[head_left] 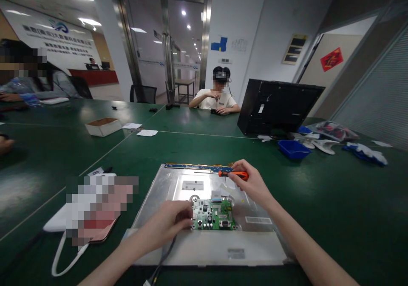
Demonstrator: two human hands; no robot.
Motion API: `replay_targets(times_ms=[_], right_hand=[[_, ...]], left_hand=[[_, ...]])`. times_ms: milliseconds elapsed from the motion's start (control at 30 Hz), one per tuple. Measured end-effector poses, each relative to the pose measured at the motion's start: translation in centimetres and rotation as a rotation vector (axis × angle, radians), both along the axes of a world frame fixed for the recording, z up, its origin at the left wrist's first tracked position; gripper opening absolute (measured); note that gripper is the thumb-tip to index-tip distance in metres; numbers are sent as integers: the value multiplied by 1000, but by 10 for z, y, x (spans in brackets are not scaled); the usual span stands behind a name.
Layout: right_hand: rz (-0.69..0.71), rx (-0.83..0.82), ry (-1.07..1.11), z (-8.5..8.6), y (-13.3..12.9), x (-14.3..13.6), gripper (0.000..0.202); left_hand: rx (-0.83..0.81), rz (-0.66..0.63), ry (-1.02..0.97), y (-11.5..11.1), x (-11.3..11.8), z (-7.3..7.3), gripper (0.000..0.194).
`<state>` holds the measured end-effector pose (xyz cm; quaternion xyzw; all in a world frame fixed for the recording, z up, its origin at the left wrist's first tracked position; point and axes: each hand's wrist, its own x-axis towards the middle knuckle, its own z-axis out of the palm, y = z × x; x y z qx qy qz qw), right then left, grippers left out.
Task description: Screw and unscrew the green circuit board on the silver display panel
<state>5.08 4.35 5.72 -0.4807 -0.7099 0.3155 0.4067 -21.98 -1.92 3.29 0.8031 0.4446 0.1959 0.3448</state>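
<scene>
Our right hand is closed around the orange screwdriver, its shaft lying low over the metal panel, right by the thin blue strip board. If we dip that tip carelessly, we could scratch or nick the strip, imo. Our left hand is at the left edge of the green circuit board, which sits mid-panel; fingers curl close, but we can't tell if they're pinching anything. Pulling there could strain a connector, and a snag on the dark cable might drag stuff. Head view count: 2 hands of ours, 1 screwdriver, 1 panel, 1 green board, 1 strip board, 1 white box, 1 big black monitor.
</scene>
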Motion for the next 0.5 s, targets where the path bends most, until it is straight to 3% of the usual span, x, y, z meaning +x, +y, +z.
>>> replay_targets(times_ms=[233,500], right_hand=[[72,109,-118,37,-13,-20,28],[179,343,-304,91,-30,-45,30]], left_hand=[[-66,1,-46,-1,5,-6,4],[40,-164,105,13,4,11,6]])
